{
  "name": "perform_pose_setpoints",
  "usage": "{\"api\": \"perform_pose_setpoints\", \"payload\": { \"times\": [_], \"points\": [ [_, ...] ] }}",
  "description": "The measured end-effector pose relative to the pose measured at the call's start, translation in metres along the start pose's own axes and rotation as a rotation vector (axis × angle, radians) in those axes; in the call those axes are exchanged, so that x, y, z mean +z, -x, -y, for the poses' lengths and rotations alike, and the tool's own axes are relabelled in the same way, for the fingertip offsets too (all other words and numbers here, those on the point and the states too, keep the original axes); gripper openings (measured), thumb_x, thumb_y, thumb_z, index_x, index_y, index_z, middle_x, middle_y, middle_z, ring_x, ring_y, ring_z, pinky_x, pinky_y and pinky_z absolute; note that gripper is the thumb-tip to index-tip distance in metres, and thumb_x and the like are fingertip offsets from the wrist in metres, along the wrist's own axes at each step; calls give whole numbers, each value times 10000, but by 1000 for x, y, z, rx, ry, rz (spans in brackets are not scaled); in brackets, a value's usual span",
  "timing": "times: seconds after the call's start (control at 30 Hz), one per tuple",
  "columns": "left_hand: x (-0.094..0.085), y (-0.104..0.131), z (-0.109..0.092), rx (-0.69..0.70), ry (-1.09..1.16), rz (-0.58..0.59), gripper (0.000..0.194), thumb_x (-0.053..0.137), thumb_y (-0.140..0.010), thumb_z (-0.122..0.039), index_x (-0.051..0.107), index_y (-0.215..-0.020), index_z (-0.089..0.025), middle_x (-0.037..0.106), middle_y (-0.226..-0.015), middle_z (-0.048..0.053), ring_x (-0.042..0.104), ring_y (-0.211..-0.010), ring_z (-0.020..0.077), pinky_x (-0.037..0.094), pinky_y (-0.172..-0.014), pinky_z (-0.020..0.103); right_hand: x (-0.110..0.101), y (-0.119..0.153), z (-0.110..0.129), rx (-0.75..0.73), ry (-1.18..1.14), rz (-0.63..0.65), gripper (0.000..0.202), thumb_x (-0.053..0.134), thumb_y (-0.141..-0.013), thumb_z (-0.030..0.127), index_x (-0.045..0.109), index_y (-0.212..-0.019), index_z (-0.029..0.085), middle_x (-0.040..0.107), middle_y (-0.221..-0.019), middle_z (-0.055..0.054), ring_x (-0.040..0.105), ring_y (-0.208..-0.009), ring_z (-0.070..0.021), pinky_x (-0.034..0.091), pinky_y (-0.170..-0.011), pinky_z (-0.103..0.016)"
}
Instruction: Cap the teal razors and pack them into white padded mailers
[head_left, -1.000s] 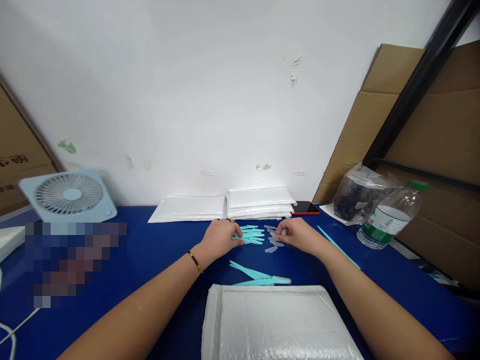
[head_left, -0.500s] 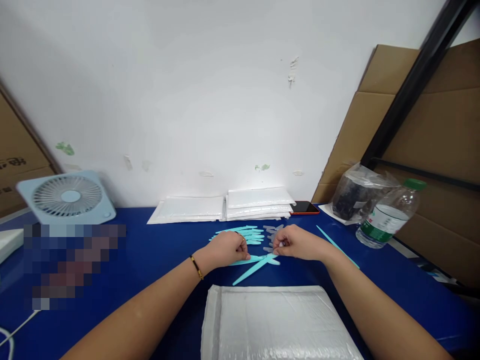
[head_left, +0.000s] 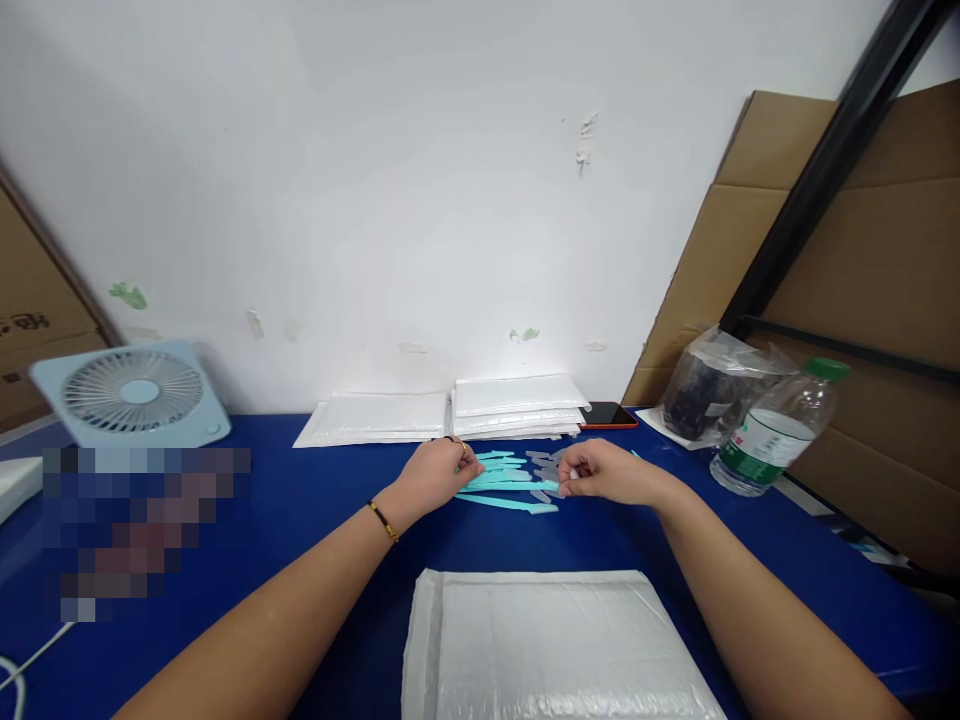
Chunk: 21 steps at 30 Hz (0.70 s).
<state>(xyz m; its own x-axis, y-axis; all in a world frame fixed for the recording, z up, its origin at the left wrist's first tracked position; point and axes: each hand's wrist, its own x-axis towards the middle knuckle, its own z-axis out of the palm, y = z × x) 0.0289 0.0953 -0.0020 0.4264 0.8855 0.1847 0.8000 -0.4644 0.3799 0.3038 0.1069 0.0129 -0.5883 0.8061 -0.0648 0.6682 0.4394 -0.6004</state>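
Turquoise eyebrow razors (head_left: pixel 504 477) lie bunched on the blue table, their handles pointing left. My left hand (head_left: pixel 435 478) is closed over the handle ends, with fingertips pinched on a razor there; the fingers hide the exact contact. At the other end, my right hand (head_left: pixel 604 472) pinches the tip of a turquoise razor that stretches left along the near side of the bunch. Something whitish shows between its fingers. Small clear caps (head_left: pixel 541 460) lie partly behind that hand. One more razor (head_left: pixel 514 503) rests nearest me, slightly apart from the bunch.
A silvery bubble mailer (head_left: pixel 555 640) lies at the front. Stacked white mailers (head_left: pixel 517 408) and a phone (head_left: pixel 611 415) are by the wall. To the right stand a water bottle (head_left: pixel 776 430) and a bagged dark container (head_left: pixel 697 395); a pale blue fan (head_left: pixel 135 390) is at left.
Both hands have moved away from me, up to the bunch. The razor in my right hand has swung from slanting to nearly level. My right forearm now covers most of the lone razor at right.
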Motion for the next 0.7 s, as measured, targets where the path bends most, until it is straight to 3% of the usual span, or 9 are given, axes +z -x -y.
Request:
{"api": "perform_pose_setpoints", "payload": {
  "times": [0.17, 0.33, 0.47, 0.6, 0.7],
  "points": [
    [6, 0, -9, 210, -7, 29, 261, 489, -830, -395, 668, -772, -215, 666, -808, 3, 576, -781, 155, 392, -699, 244, 11, -6, 1, -33, 8, -59, 214, 587, -728, 368, 628, -769, 163, 559, -636, 5, 454, -561, -106, 323, -506, -206],
    [3, -4, 4, 107, -128, -58, 221, 504, -819, -335, 674, -730, -224, 670, -811, 2, 565, -815, 176, 388, -742, 278, 7, -10, -11, 32, 98, -179, 173, 579, -732, 332, 634, -729, 167, 578, -667, -13, 484, -588, -119, 324, -525, -216],
    [1, -5, 13, 40, -137, -82, 211, 561, -763, -409, 662, -862, -252, 635, -801, 0, 562, -790, 175, 388, -685, 265, 8, -15, -15, 94, 151, -284, 207, 621, -691, 356, 652, -775, 169, 607, -724, -30, 500, -611, -133, 334, -540, -228],
    [10, -4, 10, 121, -97, -23, 144, 584, -753, -370, 648, -784, -245, 596, -756, -14, 557, -752, 152, 382, -687, 250, 24, -19, 2, 17, 129, -238, 178, 562, -740, 332, 658, -759, 184, 621, -747, -28, 517, -631, -133, 341, -548, -227],
    [19, -3, 9, 119, -56, 11, 155, 556, -781, -369, 631, -807, -236, 606, -809, -5, 557, -803, 157, 397, -721, 255, 35, -23, 14, 34, 134, -190, 156, 600, -705, 328, 659, -740, 188, 624, -752, -29, 535, -652, -141, 338, -535, -222]
  ]
}}
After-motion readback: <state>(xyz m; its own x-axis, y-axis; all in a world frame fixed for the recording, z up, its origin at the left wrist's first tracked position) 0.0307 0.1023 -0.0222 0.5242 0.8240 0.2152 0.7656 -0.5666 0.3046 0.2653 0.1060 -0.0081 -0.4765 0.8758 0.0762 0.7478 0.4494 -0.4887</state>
